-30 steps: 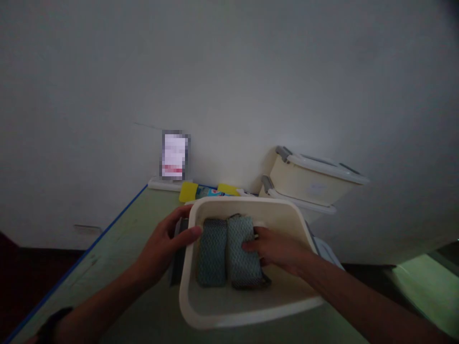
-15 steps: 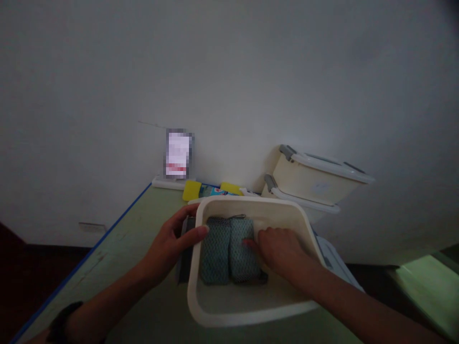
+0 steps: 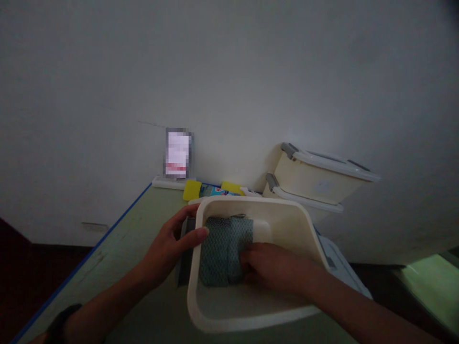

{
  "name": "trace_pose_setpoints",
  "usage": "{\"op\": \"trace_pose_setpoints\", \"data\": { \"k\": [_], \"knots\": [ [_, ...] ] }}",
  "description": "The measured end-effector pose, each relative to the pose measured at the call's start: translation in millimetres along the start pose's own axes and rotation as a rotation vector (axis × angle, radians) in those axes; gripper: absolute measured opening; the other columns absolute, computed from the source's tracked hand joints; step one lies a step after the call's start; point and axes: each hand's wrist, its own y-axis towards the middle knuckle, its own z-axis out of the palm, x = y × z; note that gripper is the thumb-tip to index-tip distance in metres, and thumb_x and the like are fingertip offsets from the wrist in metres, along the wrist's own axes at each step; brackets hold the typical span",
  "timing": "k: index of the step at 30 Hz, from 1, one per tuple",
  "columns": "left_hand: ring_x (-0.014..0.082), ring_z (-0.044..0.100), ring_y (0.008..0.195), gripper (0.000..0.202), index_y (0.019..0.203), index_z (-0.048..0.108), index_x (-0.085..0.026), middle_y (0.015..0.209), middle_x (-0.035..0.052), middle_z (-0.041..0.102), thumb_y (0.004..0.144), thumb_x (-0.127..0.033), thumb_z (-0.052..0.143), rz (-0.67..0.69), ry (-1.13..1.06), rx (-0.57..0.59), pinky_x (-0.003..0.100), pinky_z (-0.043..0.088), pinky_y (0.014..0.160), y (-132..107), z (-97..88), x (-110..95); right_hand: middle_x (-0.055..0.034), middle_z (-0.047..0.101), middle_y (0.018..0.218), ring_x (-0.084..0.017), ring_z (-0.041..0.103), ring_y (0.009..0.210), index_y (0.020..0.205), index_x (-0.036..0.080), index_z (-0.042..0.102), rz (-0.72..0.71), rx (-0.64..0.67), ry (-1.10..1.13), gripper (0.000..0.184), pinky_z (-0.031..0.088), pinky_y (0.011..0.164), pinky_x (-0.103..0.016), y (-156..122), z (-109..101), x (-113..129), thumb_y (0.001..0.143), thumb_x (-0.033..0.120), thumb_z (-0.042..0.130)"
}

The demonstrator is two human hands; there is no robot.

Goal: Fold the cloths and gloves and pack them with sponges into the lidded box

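A white plastic bin [image 3: 251,321] sits before me on the green table. My left hand [image 3: 171,243] grips its left rim, thumb over the edge and fingers around the outside. Inside, against the left wall, lie two teal mesh-textured pads that look like scrubbing sponges. The left sponge [image 3: 215,253] is next to the thumb. Curled around the right side of the right sponge [image 3: 237,239] is my right hand [image 3: 267,263], reaching in over the right rim. Its fingertips are partly hidden, and it covers that sponge's lower right part. A small loop [image 3: 238,216] shows at the sponges' far end.
Two lidded white boxes, the upper one [image 3: 308,179] on the lower one [image 3: 308,203], stand behind at right. Behind the bin lie yellow-ended items [image 3: 192,190] and a labelled bottle [image 3: 220,192]. A blurred lit screen [image 3: 178,153] leans on the wall. A pale lid [image 3: 346,263] lies right.
My right hand has moved left and toward me, down onto the right sponge's side. The two sponges now sit closer together. My left hand keeps its hold on the rim.
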Motion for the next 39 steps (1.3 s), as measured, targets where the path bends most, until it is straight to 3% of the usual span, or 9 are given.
{"op": "trace_pose_setpoints", "data": {
  "k": [2, 6, 12, 18, 24, 27, 32, 35, 39],
  "knots": [
    [0.0273, 0.061, 0.087, 0.049, 0.106, 0.056, -0.022, 0.102, 0.0078, 0.064, 0.061, -0.037, 0.066, -0.006, -0.014, -0.003, 0.031, 0.050, 0.063, 0.4, -0.1, 0.8, -0.0092, 0.065, 0.078, -0.022, 0.060, 0.070, 0.076, 0.015, 0.065, -0.032, -0.014, -0.133, 0.016, 0.045, 0.063, -0.032, 2.1, -9.0, 1.4, 0.074, 0.028, 0.056],
    [0.0293, 0.060, 0.089, 0.052, 0.108, 0.055, -0.020, 0.096, 0.0090, 0.065, 0.060, -0.037, 0.066, -0.022, -0.040, -0.018, 0.031, 0.050, 0.061, 2.1, -0.2, 2.4, -0.0135, 0.054, 0.107, -0.025, 0.051, 0.097, 0.102, 0.013, 0.056, -0.054, -0.284, -0.253, 0.033, 0.043, 0.079, -0.037, 8.8, -13.7, -1.4, 0.070, 0.023, 0.062],
    [0.0289, 0.060, 0.092, 0.051, 0.109, 0.053, -0.021, 0.099, 0.0083, 0.064, 0.061, -0.035, 0.065, -0.063, -0.070, 0.007, 0.030, 0.051, 0.062, 3.5, -2.2, 1.7, -0.0131, 0.046, 0.116, -0.027, 0.043, 0.107, 0.113, 0.016, 0.051, -0.080, -0.274, -0.262, 0.049, 0.038, 0.089, -0.042, 12.8, -1.2, -8.7, 0.067, 0.024, 0.065],
    [0.0246, 0.063, 0.075, 0.051, 0.109, 0.050, -0.019, 0.088, 0.0063, 0.065, 0.061, -0.032, 0.062, -0.095, -0.063, -0.049, 0.031, 0.050, 0.059, 4.7, 1.5, -1.9, -0.0107, 0.048, 0.113, -0.023, 0.044, 0.106, 0.113, 0.018, 0.052, -0.115, -0.270, -0.188, 0.039, 0.036, 0.092, -0.038, -6.1, -28.9, -9.8, 0.076, 0.030, 0.056],
    [0.0205, 0.061, 0.074, 0.044, 0.105, 0.051, -0.019, 0.088, 0.0031, 0.062, 0.063, -0.030, 0.060, -0.025, -0.063, 0.007, 0.029, 0.048, 0.059, 12.2, 38.0, -14.3, -0.0087, 0.053, 0.104, -0.022, 0.051, 0.097, 0.104, 0.019, 0.057, -0.042, -0.262, -0.168, 0.028, 0.039, 0.088, -0.037, -34.9, -50.3, -34.6, 0.077, 0.028, 0.053],
    [0.0186, 0.060, 0.069, 0.041, 0.104, 0.051, -0.018, 0.085, 0.0033, 0.061, 0.066, -0.029, 0.059, -0.004, -0.069, 0.075, 0.028, 0.047, 0.057, 21.6, 67.1, -16.2, -0.0083, 0.053, 0.104, -0.023, 0.053, 0.092, 0.102, 0.020, 0.057, 0.060, -0.217, -0.140, 0.030, 0.042, 0.083, -0.037, -52.7, -47.0, -49.7, 0.072, 0.025, 0.058],
    [0.0190, 0.059, 0.069, 0.043, 0.106, 0.050, -0.017, 0.085, 0.0048, 0.060, 0.067, -0.030, 0.059, 0.041, -0.061, 0.148, 0.029, 0.047, 0.059, 34.8, 107.6, -6.2, -0.0110, 0.046, 0.118, -0.025, 0.054, 0.093, 0.111, 0.020, 0.052, 0.221, -0.226, -0.122, 0.051, 0.043, 0.081, -0.039, -78.5, -31.4, -68.5, 0.062, 0.021, 0.066],
    [0.0189, 0.060, 0.071, 0.044, 0.107, 0.050, -0.018, 0.095, 0.0056, 0.061, 0.066, -0.031, 0.061, 0.032, -0.072, 0.150, 0.030, 0.048, 0.060, 34.6, 115.9, -1.0, -0.0116, 0.042, 0.123, -0.026, 0.053, 0.099, 0.116, 0.021, 0.051, 0.173, -0.215, -0.108, 0.056, 0.042, 0.084, -0.039, -86.5, -26.7, -75.9, 0.062, 0.023, 0.067],
    [0.0193, 0.061, 0.068, 0.047, 0.107, 0.051, -0.021, 0.089, 0.0026, 0.063, 0.063, -0.031, 0.063, -0.031, -0.061, 0.072, 0.029, 0.048, 0.057, 27.2, 106.8, -4.1, -0.0104, 0.042, 0.125, -0.027, 0.050, 0.103, 0.119, 0.024, 0.051, 0.079, -0.191, -0.126, 0.057, 0.040, 0.088, -0.038, -85.8, -27.1, -73.9, 0.064, 0.023, 0.067]
  ]
}}
